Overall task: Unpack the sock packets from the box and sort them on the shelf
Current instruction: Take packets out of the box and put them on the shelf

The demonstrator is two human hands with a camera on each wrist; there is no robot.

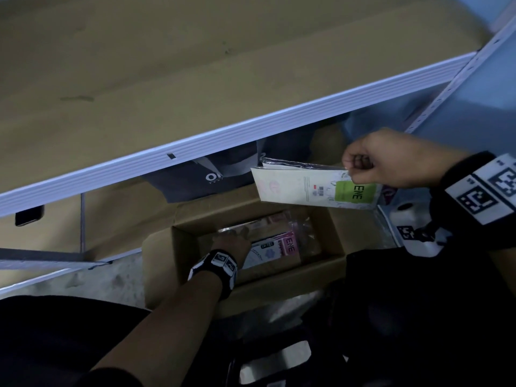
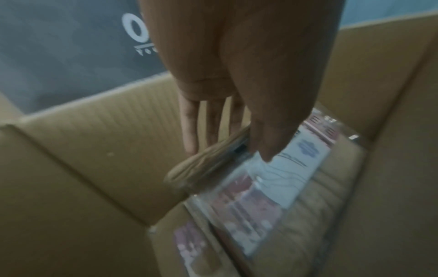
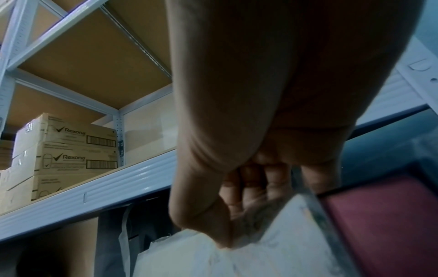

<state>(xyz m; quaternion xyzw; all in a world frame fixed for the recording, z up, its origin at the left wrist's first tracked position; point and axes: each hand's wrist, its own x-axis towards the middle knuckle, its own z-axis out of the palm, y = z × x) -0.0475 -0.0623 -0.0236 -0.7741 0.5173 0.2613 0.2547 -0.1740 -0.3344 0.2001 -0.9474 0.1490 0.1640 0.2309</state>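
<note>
Overhead, right hand [image 1: 391, 157] pinching green-label packet [image 1: 315, 187], left hand [image 2: 237, 93] gripping tan packet [image 2: 203, 165] in box [image 2: 83, 150].

sock packets [image 1: 275, 247] in box [image 1: 332, 233] below shelf [image 1: 223, 135]

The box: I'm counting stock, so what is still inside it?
Inside the box: clear sock packets, one pink-labelled, with the left hand reaching in. How many lie beneath is hidden.

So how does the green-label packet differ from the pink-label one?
The green-label packet is out of the box, held in the air by the right hand; the pink-label packet lies inside it, where the left hand is reaching. Label colours differ: green against pink. Both are flat clear packets printed "ENE".
</note>
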